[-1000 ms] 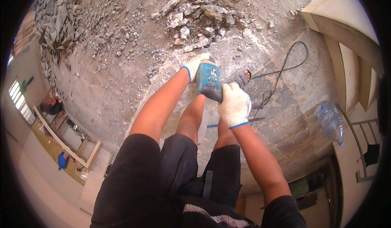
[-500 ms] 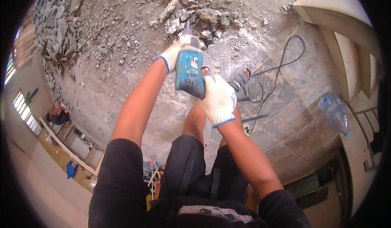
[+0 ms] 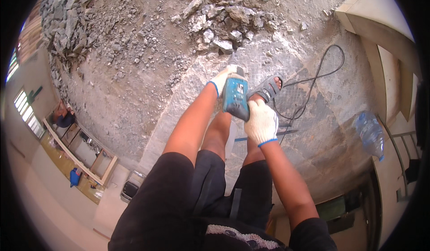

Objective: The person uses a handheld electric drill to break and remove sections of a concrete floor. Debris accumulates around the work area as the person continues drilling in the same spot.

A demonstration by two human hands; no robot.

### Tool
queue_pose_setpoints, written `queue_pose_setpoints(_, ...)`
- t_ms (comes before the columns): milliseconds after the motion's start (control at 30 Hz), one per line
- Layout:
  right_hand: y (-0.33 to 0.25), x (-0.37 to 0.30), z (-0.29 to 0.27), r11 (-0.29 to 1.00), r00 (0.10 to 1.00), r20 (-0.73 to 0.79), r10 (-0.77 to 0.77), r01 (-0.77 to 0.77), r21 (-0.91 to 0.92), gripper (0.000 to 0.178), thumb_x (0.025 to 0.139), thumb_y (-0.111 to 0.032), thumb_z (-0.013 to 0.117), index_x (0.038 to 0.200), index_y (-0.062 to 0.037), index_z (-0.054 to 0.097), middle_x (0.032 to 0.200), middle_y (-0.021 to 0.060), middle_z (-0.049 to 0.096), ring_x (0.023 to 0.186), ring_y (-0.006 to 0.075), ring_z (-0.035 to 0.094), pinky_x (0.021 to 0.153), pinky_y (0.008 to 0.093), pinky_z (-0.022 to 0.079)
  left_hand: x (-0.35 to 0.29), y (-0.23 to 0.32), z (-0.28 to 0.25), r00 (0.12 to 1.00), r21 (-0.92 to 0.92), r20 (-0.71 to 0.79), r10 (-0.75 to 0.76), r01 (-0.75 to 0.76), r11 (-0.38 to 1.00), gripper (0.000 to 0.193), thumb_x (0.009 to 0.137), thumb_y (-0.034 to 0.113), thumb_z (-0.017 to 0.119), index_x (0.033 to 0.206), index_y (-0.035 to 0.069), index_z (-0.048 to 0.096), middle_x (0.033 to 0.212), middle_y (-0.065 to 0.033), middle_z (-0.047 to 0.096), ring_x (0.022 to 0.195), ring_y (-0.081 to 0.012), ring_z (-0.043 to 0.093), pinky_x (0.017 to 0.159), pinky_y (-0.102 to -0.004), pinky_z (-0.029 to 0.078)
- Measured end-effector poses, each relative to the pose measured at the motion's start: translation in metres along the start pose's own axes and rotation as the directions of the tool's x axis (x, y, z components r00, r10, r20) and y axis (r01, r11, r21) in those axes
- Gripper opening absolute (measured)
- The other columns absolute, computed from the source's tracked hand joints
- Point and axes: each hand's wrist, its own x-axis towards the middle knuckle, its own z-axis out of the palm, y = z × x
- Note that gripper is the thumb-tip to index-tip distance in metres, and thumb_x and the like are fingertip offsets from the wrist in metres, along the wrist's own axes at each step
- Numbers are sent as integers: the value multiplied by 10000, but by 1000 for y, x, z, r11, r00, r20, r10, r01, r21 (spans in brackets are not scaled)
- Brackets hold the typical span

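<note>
Dusty floor is bordering rubble; left hand and right hand are keeping closed grip on teal drill, bit now retreating to rubble's edge.

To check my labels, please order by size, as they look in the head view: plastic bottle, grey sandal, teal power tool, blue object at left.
1. Plastic bottle and teal power tool, too alike to rank
2. Grey sandal
3. Blue object at left
</note>
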Motion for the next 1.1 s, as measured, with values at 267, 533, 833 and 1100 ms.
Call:
queue_pose_setpoints(267,-17,56,-6,959,952,-118,-281,284,9,322,817,-111,816,1133,-110,752,1098,159,733,1029,414,759,888,537,606,-31,57,-37,997,-87,-29,69,-72,994,392,1126,490,634,1156,120,761,1019,-103,817,832,-245,794,749,-414,681)
queue_pose_setpoints(533,-72,6,15,976,989,-48,-141,147,158,363,818,-97,811,1175,-103,748,1097,164,727,1010,406,762,850,548,599,-99,50,-63,968,100,-186,169,-152,983,554,1110,548,675,1437,102,687,1124,-126,819,873,-253,811,769,-428,701)
queue_pose_setpoints(833,-42,-55,-12,998,999,36,37,-38,46,419,786,-42,772,1202,-92,770,1115,172,732,1008,409,773,893,543,603,-33,-49,-44,997,-278,78,1,21,960,393,1122,466,720,1335,135,730,1162,-68,806,958,-213,795,862,-413,679)
queue_pose_setpoints(1100,1,-43,-42,992,990,-85,117,-121,-47,343,844,-101,804,1187,-96,802,1130,176,743,1031,434,769,906,519,622,113,-81,-38,900,-689,402,-169,419,592,560,1121,594,635,1570,259,654,1398,-85,764,1109,-231,760,936,-410,656)
